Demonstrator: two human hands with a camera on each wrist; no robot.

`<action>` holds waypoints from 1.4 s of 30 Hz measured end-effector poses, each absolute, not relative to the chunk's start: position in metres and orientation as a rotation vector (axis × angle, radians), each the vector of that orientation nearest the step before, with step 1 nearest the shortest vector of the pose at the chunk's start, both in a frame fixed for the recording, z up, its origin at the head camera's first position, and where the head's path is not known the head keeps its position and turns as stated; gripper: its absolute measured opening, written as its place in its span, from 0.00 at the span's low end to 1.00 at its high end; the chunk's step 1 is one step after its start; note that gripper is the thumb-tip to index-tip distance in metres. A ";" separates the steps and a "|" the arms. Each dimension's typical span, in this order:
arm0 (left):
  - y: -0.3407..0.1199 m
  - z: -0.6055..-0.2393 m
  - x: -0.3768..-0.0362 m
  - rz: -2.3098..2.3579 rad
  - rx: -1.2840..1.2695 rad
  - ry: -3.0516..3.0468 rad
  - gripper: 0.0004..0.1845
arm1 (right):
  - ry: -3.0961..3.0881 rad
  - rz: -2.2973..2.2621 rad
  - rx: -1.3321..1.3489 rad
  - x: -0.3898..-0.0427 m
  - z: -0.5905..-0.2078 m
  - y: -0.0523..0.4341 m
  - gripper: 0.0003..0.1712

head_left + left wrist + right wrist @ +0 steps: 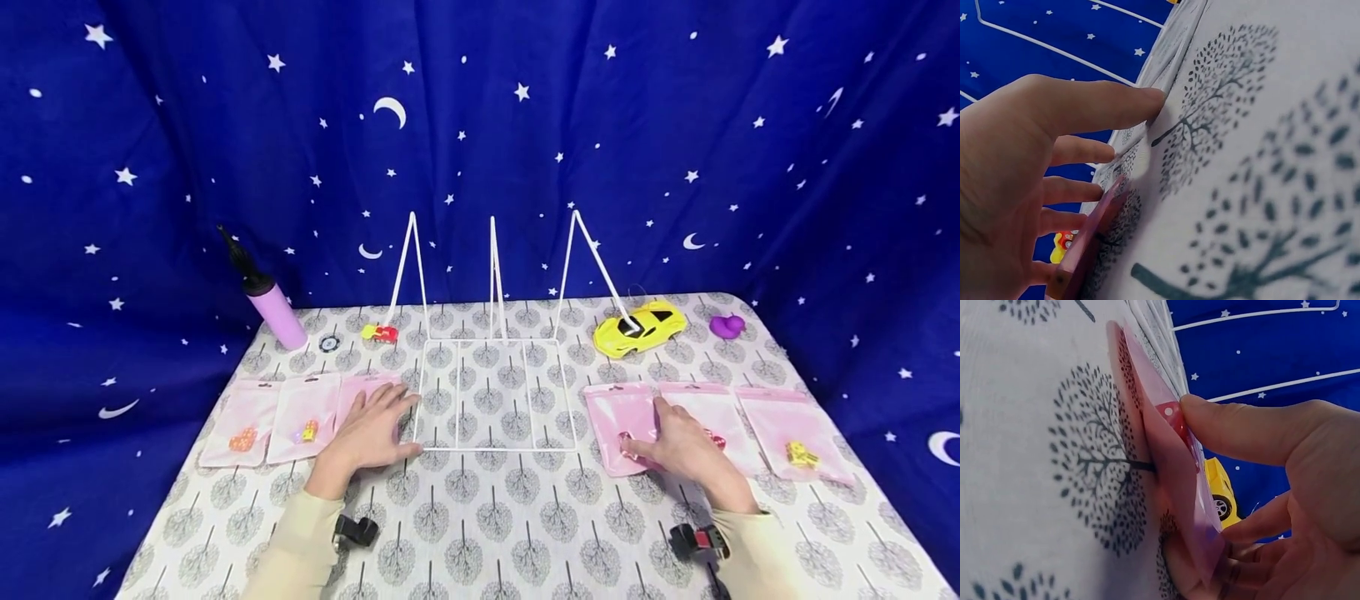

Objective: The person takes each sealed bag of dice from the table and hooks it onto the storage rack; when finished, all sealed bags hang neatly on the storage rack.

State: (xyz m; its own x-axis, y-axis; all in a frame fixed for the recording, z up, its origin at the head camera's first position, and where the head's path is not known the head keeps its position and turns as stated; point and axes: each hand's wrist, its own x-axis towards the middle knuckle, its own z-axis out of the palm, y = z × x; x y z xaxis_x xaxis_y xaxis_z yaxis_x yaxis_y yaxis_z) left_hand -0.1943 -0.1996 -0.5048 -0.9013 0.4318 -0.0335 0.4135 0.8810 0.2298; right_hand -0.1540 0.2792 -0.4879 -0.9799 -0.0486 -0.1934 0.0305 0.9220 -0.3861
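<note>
My left hand (375,427) rests spread over a pink zip bag (363,390), the one nearest the rack on the left. In the left wrist view its fingers touch the bag's edge (1094,228), and the thumb reaches to the rack's base wire. My right hand (686,442) grips another pink zip bag (611,408) holding red dotted dice (1171,414). Its thumb lies over the dice, while the other fingers curl round the edge, partly hidden. Between the hands stands a white wire rack (495,450) with tall pointed uprights.
Further pink bags with dice lie outward: orange dice (242,439), yellow dice (310,431) at left, yellow dice (801,454) at right. Behind are a purple pump (277,317), a round chip (328,342), a small red-yellow car (380,333), a yellow car (652,329) and a purple duck (727,326).
</note>
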 end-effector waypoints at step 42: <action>-0.200 -0.503 -0.191 0.305 0.683 2.953 0.48 | 2.775 -1.736 0.098 -0.118 -0.435 0.257 0.30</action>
State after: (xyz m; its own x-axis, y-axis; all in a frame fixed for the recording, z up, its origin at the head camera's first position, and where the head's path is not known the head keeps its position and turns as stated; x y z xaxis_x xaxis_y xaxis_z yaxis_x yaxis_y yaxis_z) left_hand -0.1909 -0.1997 -0.5034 -0.8952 0.4432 -0.0477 0.4240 0.8797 0.2152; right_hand -0.1178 0.2570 -0.4349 -0.9893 0.1211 0.0812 -0.0200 0.4387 -0.8984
